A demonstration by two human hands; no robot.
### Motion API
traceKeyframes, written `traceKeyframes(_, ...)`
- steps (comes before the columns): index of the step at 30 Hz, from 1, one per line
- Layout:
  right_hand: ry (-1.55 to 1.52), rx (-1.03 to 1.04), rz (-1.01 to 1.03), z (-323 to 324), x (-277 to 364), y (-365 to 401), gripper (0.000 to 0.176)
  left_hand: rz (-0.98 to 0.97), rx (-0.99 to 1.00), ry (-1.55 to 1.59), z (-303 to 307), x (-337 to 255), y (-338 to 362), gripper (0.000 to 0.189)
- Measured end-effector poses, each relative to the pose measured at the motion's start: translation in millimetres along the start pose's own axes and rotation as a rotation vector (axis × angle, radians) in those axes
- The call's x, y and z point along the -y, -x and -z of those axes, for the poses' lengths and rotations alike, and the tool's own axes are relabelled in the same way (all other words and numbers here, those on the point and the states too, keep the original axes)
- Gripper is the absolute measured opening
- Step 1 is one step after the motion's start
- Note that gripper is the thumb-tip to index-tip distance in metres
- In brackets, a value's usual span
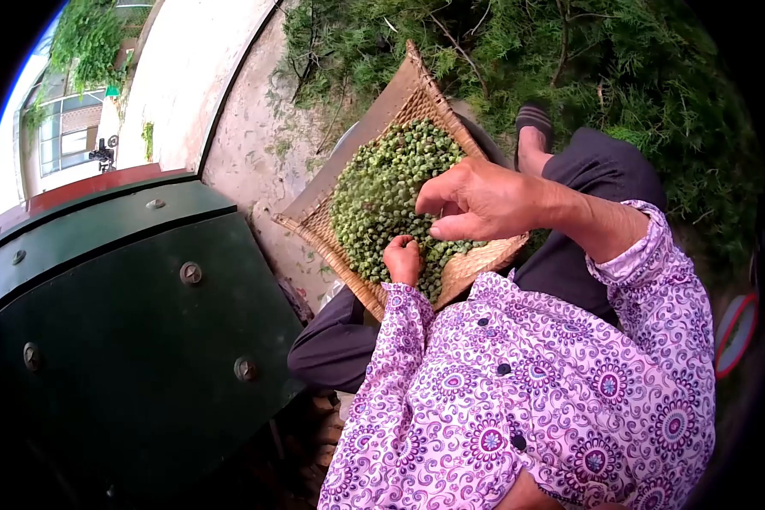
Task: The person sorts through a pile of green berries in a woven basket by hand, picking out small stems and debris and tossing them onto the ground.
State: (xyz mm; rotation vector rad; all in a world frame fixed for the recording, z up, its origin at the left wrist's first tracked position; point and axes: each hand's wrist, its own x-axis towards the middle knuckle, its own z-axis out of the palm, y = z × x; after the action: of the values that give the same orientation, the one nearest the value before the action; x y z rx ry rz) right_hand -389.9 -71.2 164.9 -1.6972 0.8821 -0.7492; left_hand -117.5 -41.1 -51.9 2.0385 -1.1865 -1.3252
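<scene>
A woven winnowing basket (323, 252) rests across my lap, heaped with small round green pods or cones (382, 183). Low over the near part of the heap, my left hand (402, 260) has its fingers curled together; anything inside them is hidden. My right hand (478, 202) hovers over the right side of the heap. Its thumb and bent forefinger stand apart with a gap between them, and I see nothing held there. The other fingers of that hand are partly hidden behind it.
Cut green conifer branches (629, 68) lie in a thick pile beyond and to the right of the basket. A dark green metal panel (136, 340) with round studs stands at the left. Concrete ground (251, 144) shows between them. A red-rimmed object (733, 336) sits at far right.
</scene>
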Motion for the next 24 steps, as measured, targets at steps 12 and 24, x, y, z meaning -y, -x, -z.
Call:
traceKeyframes(12,0.017,0.015,0.032,-1.7,1.3,-1.3,0.027,-0.313,-0.186,-0.209,-23.3,7.0,-13.9,0.022)
traceKeyframes(24,0.037,0.005,0.043,-1.8,3.6,1.5,0.024,0.005,0.091,0.163,11.2,-6.5,15.5,0.006)
